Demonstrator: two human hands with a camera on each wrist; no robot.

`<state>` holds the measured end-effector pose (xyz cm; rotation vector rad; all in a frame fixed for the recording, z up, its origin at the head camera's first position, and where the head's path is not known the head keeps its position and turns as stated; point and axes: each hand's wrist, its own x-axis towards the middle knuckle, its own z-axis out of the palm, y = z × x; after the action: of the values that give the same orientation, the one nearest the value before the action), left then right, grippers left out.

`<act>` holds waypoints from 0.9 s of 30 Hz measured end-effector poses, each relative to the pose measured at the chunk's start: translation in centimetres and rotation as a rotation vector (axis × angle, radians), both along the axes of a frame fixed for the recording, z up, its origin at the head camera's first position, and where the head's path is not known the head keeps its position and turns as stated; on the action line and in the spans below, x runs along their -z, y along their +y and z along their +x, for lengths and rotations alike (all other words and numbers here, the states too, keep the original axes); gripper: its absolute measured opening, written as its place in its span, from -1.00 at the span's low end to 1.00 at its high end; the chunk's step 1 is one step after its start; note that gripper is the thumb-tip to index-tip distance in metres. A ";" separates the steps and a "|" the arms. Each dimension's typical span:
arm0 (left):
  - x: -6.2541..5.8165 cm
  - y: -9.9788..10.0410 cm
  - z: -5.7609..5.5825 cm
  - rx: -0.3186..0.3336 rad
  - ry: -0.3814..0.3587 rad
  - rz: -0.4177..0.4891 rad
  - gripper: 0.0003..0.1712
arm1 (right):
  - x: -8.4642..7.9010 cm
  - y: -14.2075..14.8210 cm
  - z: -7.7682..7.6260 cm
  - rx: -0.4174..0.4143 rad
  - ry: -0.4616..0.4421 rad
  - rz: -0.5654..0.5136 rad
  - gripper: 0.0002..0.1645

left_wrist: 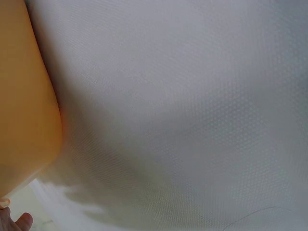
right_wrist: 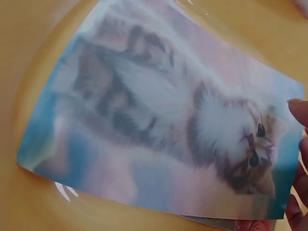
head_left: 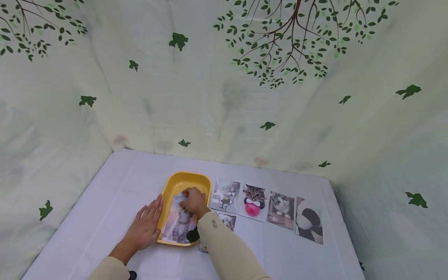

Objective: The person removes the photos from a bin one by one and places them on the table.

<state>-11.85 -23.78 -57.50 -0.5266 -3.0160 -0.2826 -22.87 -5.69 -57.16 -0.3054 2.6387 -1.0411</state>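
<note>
A yellow tray point(head_left: 183, 175) stands on the white-covered table. Over its inside lies a photo card of a kitten point(right_wrist: 144, 96), tilted along the tray's length. My right hand point(head_left: 194, 200) reaches into the tray and pinches the card's far edge; the thumb point(right_wrist: 298, 110) shows on its printed face. Under that edge peeks part of another card point(right_wrist: 255, 225) in the tray. My left hand point(head_left: 145, 223) rests against the tray's left side with straight fingers. In the left wrist view the tray's outer wall point(left_wrist: 26, 106) fills the left edge, and fingertips point(left_wrist: 24, 221) show low in the corner.
Right of the tray, photo cards lie in a row: a pale picture with a chair point(head_left: 225, 196), a cat with a pink ball point(head_left: 252, 202), a tabby cat point(head_left: 281, 210) and a black-and-white picture point(head_left: 309, 219). My right sleeve partly covers another card point(head_left: 227, 220). Leaf-printed curtains point(head_left: 210, 97) surround the table.
</note>
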 end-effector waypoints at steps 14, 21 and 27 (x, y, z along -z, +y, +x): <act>-0.2 0.2 0.0 -0.002 -0.020 0.000 -0.10 | -0.4 0.1 0.5 0.152 -0.142 -0.289 -0.78; -0.3 0.2 -0.1 0.005 -0.041 0.005 -0.12 | -0.2 0.1 0.4 0.174 -0.164 -0.254 -0.86; -0.4 0.1 -0.1 0.000 -0.060 0.008 -0.10 | -0.6 0.2 0.3 0.117 -0.082 -0.229 -0.83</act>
<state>-11.99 -23.65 -57.10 -0.5272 -3.0708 -0.3165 -22.62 -5.50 -56.53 -0.1533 2.4929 -1.3673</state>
